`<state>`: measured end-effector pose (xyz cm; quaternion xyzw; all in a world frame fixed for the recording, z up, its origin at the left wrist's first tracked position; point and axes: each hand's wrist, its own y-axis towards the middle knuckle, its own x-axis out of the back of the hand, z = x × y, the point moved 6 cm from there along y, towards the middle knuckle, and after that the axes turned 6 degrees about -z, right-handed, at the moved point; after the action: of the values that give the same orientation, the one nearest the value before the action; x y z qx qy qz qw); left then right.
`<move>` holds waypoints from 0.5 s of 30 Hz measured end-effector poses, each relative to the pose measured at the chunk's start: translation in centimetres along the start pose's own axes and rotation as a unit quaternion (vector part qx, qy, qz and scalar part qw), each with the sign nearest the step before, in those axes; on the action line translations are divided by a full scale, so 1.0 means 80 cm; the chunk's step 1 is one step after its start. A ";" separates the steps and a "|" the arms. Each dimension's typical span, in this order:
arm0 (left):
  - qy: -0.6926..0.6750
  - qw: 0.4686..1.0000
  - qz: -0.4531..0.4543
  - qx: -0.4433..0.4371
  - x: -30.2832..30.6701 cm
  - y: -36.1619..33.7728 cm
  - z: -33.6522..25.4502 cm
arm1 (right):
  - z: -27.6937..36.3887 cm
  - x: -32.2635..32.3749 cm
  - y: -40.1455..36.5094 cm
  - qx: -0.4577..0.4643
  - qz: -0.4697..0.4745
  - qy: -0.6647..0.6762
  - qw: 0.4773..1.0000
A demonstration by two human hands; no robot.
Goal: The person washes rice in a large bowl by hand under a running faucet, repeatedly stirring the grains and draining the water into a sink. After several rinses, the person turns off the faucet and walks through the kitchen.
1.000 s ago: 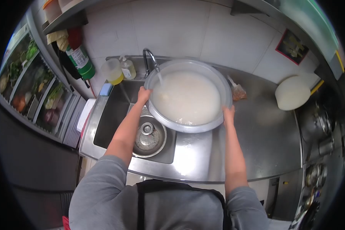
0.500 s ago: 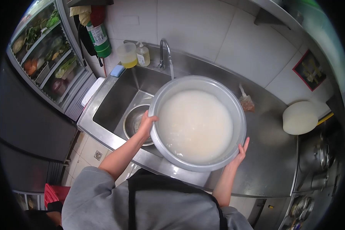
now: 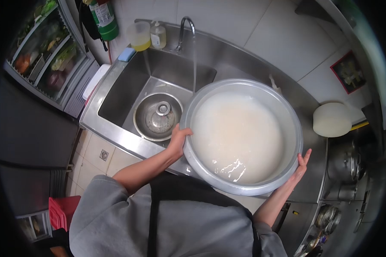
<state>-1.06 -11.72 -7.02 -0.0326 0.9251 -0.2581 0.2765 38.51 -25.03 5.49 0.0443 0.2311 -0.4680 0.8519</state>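
The left hand [image 3: 179, 139] is hooking its thumb over the rim of the large round grey metal basin [image 3: 243, 136] of cloudy whitish liquid, while the right hand [image 3: 301, 165] is supporting the opposite side, fingers extended. The basin is overlapping the rectangular stainless-steel sink [image 3: 128, 92].

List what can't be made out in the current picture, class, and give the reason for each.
All in the head view:
- Bottom of the basin: hidden by cloudy liquid.
- Left hand's fingertips: hidden by the basin.
- Where the water stream lands: the basin's rim blocks it.
- Pale item behind the basin: lower part hidden by the rim.
- Pump bottle's label wording: too small.
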 end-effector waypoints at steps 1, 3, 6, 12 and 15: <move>-0.003 1.000 -0.002 -0.004 -0.001 -0.002 0.001 | 0.002 0.003 0.001 -0.003 0.000 -0.008 1.000; -0.006 1.000 -0.015 0.003 0.004 -0.001 0.006 | 0.006 0.006 0.008 0.012 0.014 -0.012 1.000; -0.015 1.000 -0.009 0.017 0.005 -0.002 0.001 | 0.007 0.000 0.012 0.019 0.035 -0.020 0.999; -0.062 0.997 -0.010 0.047 0.022 0.010 0.003 | 0.021 -0.042 0.005 0.027 0.048 -0.070 0.996; -0.092 0.994 0.016 0.051 0.023 0.012 0.003 | 0.025 -0.055 0.011 0.032 0.059 -0.095 0.993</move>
<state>-2.41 -11.37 -8.58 -0.0275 0.8820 -0.2962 0.3654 37.90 -21.74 9.06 0.0405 0.1313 -0.4264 0.8940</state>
